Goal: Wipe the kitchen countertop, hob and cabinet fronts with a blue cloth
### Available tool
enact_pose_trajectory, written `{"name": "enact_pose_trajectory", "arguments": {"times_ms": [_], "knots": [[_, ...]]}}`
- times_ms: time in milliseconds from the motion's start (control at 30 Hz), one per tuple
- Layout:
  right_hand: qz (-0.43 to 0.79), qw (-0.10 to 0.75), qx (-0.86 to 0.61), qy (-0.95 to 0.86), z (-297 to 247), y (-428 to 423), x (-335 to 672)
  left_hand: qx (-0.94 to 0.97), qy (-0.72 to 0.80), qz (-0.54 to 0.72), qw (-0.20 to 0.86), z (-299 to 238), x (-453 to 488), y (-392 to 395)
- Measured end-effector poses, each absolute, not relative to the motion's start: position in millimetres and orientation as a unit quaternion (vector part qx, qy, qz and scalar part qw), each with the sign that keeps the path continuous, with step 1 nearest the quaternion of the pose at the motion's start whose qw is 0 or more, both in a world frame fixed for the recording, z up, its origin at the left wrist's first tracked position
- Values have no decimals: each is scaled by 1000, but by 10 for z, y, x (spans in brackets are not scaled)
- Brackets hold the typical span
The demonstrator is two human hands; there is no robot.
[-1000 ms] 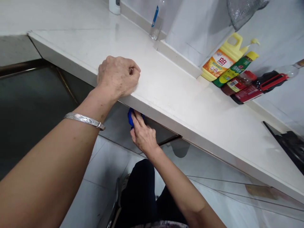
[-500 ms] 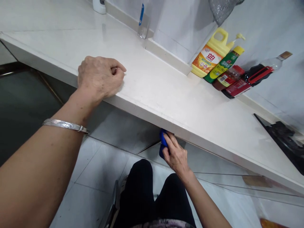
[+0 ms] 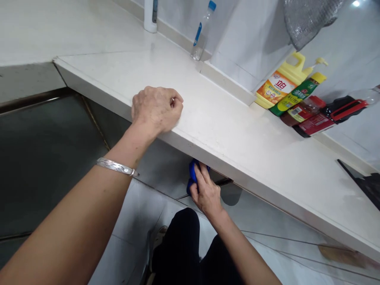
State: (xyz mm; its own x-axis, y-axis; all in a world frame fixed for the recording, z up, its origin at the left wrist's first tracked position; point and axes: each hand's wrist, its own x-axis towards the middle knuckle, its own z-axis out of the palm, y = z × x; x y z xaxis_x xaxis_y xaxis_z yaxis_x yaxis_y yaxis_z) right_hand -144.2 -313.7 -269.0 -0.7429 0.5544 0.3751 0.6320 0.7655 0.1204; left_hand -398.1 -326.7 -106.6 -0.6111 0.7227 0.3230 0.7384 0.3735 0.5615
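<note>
My left hand [image 3: 157, 109] rests as a loose fist on the front edge of the white countertop [image 3: 219, 126]; no object shows in it. A silver bangle [image 3: 116, 166] circles that wrist. Lower down, under the counter's overhang, my right hand [image 3: 207, 194] presses a bunched blue cloth [image 3: 192, 174] against the grey cabinet front [image 3: 166, 166]. Its fingers lie over the cloth, which is partly hidden behind them.
Along the wall stand a clear plastic bottle [image 3: 202, 33], a white bottle [image 3: 151, 18], a yellow detergent jug [image 3: 279, 85], a green bottle [image 3: 298, 94], a red-lidded jar [image 3: 303, 111] and a dark sauce bottle [image 3: 319, 122]. A black stove edge [image 3: 365, 182] is at far right. My knees [image 3: 185, 233] are below.
The view has shifted left, so the counter items sit further right. My right hand and the blue cloth have moved left along the cabinet front. My left hand stays on the counter edge.
</note>
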Motion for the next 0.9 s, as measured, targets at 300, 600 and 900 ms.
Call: {"name": "enact_pose_trajectory", "arguments": {"times_ms": [300, 600, 900], "knots": [[-47, 11, -310, -949, -2348, -3252, -2375, -443, -813, -376, 39, -1111, -4042, -3241], [-38, -4, -275, -961, -2046, -3301, -2543, -501, -778, -377, 51, -1144, -4013, -3404], [-91, -12, -311, -946, -2104, -3266, -1728, -523, -826, -194, 80, -1121, -4552, -3778]]}}
